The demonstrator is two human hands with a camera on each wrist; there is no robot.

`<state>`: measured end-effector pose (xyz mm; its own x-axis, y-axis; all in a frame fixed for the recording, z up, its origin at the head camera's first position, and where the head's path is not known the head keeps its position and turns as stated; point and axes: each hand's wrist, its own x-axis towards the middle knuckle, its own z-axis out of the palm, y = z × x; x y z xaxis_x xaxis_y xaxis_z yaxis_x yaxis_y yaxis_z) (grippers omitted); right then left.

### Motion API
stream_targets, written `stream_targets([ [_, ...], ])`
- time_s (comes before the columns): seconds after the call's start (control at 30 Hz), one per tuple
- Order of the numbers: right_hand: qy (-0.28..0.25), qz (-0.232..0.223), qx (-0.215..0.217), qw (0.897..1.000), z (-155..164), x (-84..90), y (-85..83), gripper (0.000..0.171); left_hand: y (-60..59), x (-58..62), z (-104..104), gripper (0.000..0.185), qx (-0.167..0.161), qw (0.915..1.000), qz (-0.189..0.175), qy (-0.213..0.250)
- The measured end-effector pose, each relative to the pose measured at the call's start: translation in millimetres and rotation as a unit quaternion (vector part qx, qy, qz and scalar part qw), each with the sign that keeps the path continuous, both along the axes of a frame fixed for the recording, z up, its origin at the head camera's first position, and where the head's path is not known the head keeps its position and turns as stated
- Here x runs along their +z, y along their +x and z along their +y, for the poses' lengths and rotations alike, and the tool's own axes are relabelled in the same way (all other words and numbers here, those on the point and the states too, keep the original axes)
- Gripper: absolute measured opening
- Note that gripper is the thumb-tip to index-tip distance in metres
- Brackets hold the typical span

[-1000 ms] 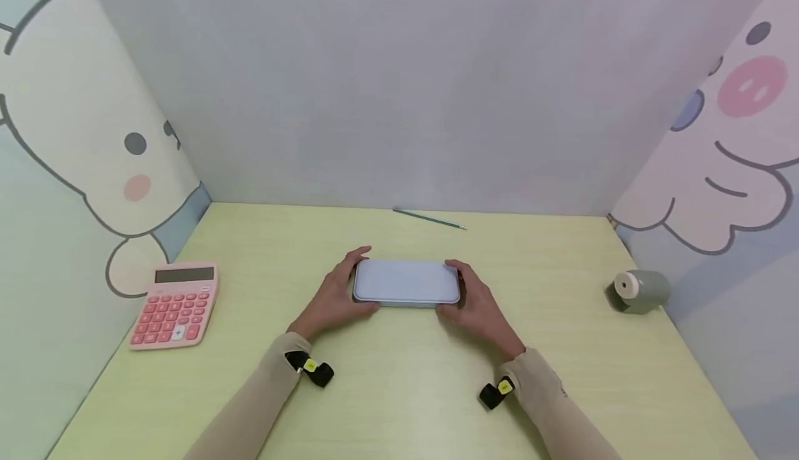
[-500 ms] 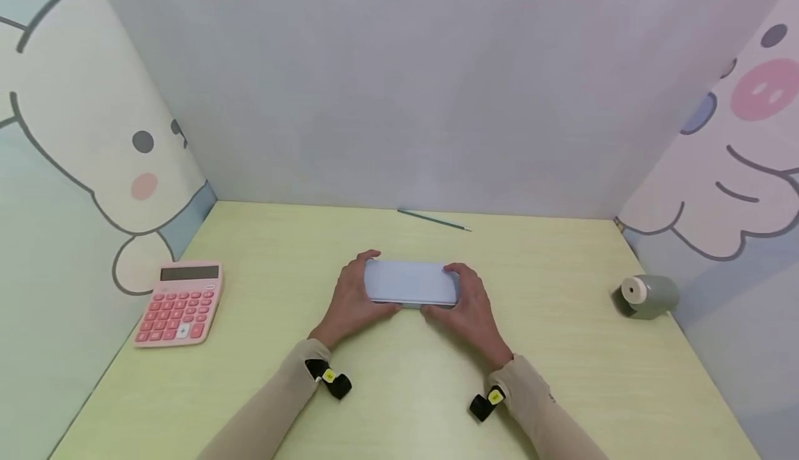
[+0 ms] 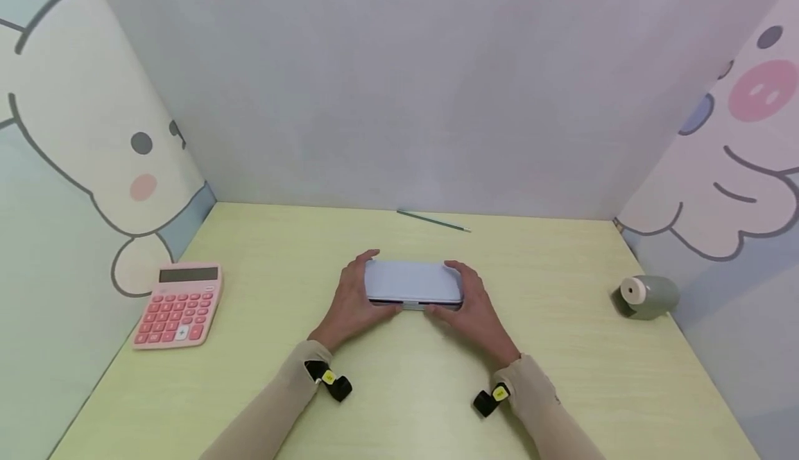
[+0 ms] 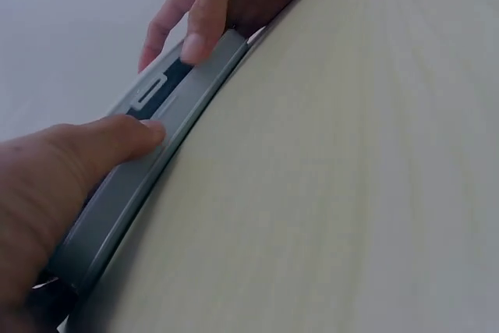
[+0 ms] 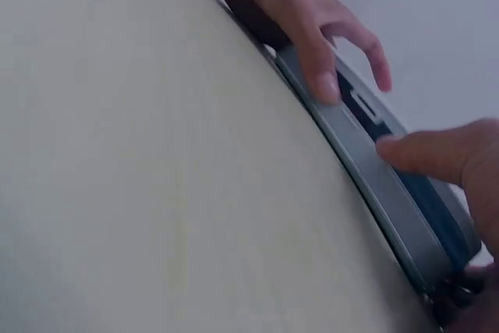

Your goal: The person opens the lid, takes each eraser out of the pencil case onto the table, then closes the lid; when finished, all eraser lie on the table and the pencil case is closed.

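A pale blue tin case [image 3: 413, 281] lies flat in the middle of the yellow-green desk [image 3: 399, 390]. My left hand [image 3: 354, 302] grips its left end, with the fingers curled over the far edge and the thumb on the front rim. My right hand [image 3: 476, 306] holds the right end the same way. In the left wrist view the case [image 4: 148, 185] shows a dark slit under its lid beside a small clasp, with my left thumb [image 4: 101, 142] pressed at that seam. In the right wrist view the case [image 5: 374, 185] shows the same gap next to my right thumb [image 5: 437, 154].
A pink calculator [image 3: 177, 304] lies at the left of the desk. A thin pencil [image 3: 433, 220] rests by the back wall. A grey cylindrical sharpener [image 3: 649, 295] sits at the right edge. Cartoon-printed panels wall the desk in on three sides.
Both thumbs have slid inward along the front rim toward the clasp. The lid's front edge has risen slightly, showing a dark gap. The case itself has stayed in place.
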<state>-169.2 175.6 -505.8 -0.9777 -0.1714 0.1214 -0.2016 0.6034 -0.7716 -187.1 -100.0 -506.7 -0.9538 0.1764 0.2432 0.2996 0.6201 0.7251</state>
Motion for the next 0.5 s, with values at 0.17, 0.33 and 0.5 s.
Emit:
stream_targets([
  [0.17,-0.030,-0.030,0.055,0.998,24.7,4.7,-4.4,0.078,-1.7,-0.8,-6.1,0.124,-0.006,0.9992,-0.028,0.028],
  [0.33,-0.044,-0.034,0.050,0.997,29.7,8.7,-10.3,0.071,-2.4,-0.8,-9.7,0.134,-0.012,0.9977,-0.037,0.056],
  [0.5,-0.065,-0.062,-0.011,0.996,25.7,12.8,-20.2,0.066,-1.4,-0.1,-11.9,0.142,-0.010,0.9978,-0.028,0.058],
])
